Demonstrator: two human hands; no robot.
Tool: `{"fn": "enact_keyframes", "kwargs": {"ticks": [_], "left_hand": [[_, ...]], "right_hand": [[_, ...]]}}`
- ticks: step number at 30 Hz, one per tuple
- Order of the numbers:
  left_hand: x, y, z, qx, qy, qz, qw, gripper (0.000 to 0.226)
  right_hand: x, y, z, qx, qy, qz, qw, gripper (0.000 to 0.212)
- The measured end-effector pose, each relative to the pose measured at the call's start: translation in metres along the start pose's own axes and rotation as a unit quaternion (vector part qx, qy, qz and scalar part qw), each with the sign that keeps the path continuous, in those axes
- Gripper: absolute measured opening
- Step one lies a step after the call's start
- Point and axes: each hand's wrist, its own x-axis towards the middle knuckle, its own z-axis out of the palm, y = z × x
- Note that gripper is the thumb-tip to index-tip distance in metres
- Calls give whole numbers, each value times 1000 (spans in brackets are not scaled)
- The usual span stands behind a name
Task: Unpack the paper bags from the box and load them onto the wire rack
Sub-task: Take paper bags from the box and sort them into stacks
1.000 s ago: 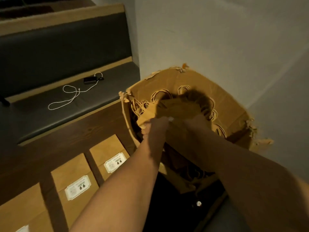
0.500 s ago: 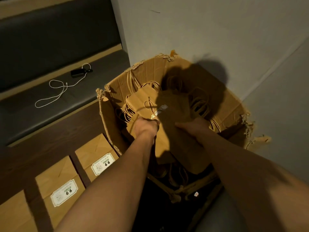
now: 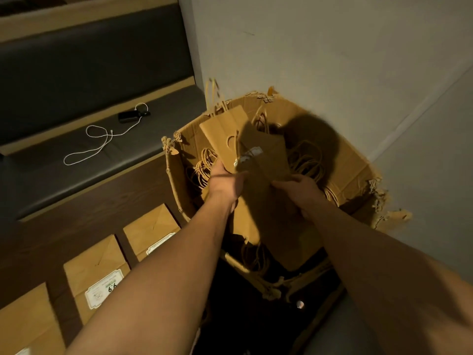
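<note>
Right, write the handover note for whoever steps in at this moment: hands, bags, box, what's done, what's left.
Left hand: grips the bundle of paper bags at its left edge.
Right hand: holds the same bundle from the right side.
The bundle is lifted partly above the torn cardboard box, tilted up toward the wall. More bags with twine handles remain inside the box.
Three labelled flat bags lie on the wooden surface at left.
The wire rack is not in view.
Done: one bundle gripped and raised.
Left: carry it to the rack, then empty the box.
</note>
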Motion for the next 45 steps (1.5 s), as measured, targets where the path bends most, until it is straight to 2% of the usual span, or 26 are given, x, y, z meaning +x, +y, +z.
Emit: {"fn": "enact_keyframes", "kwargs": {"ticks": [5, 8, 13, 15, 17, 19, 21, 24, 27, 32, 34, 38, 42, 45], "left_hand": [[-9, 12, -9, 17, -1, 72, 997, 41], [-12, 33, -24, 4, 7, 100, 995, 58], [-17, 75, -46, -82, -49, 78, 992, 67], [-23, 94, -61, -92, -66, 73, 991, 73], [-30, 113, -75, -64, -41, 128, 989, 66], [-41, 135, -92, -28, 1, 193, 981, 54], [-50, 150, -117, -20, 18, 234, 972, 53], [-64, 162, -157, -46, 24, 254, 966, 54], [-80, 167, -209, -72, 77, 271, 957, 48], [-99, 154, -302, -95, 149, 231, 957, 44], [-111, 135, -333, -87, 170, 209, 959, 52], [-134, 79, -384, -93, 183, 160, 965, 41], [-148, 36, -414, -164, 205, 111, 958, 19], [-151, 14, -431, -136, 268, 98, 949, 22]], "right_hand": [[-17, -17, 7, 51, 1, -50, 997, 60], [-25, -36, 7, 63, -8, -85, 994, 51], [-48, -86, 29, 106, -10, -157, 982, 27], [-61, -106, 43, 102, -20, -192, 976, 28], [-73, -125, 62, 103, -34, -212, 971, 48], [-86, -143, 85, 109, -47, -230, 966, 59], [-100, -158, 111, 112, -69, -248, 960, 56], [-119, -172, 156, 94, -91, -266, 955, 46], [-142, -181, 214, 47, -124, -289, 948, 39], [-172, -165, 295, -78, -198, -253, 944, 12], [-172, -142, 319, -147, -210, -241, 936, 14], [-171, -83, 360, -188, -233, -192, 935, 37], [-169, -37, 385, -205, -217, -155, 942, 29], [-169, -23, 387, -196, -168, -126, 958, 30]]}}
